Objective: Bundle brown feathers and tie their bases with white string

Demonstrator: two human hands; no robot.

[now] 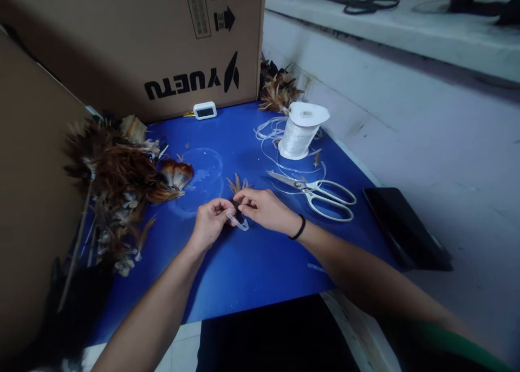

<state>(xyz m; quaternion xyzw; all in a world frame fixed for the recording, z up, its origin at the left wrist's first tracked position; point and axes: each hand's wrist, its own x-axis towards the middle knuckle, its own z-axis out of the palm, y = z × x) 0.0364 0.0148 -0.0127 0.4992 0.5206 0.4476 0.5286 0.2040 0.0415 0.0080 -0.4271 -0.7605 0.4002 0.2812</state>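
Note:
My left hand [212, 223], at the middle of the blue table, is closed in a pinch on a clear plastic strip [239, 222], whose free end curls below the fingers. Against it, my right hand [268, 209], with a black band at the wrist, has its fingertips pressed together. Between and just beyond both hands a small bunch of brown feathers [236, 184] fans out. What exactly the right fingertips grip is hidden. Scissors [320, 196] with white handles lie to the right of my right hand, and behind them stands a spool of clear strip [299, 131].
Brown feather bundles [122, 171] are heaped at the left; more feathers [280, 90] lie at the back. A cardboard box [170, 41] walls off the rear, a small white digital device [205, 110] before it. A black phone [402, 226] lies at the right edge. Black scissors [365, 5] rest on the ledge.

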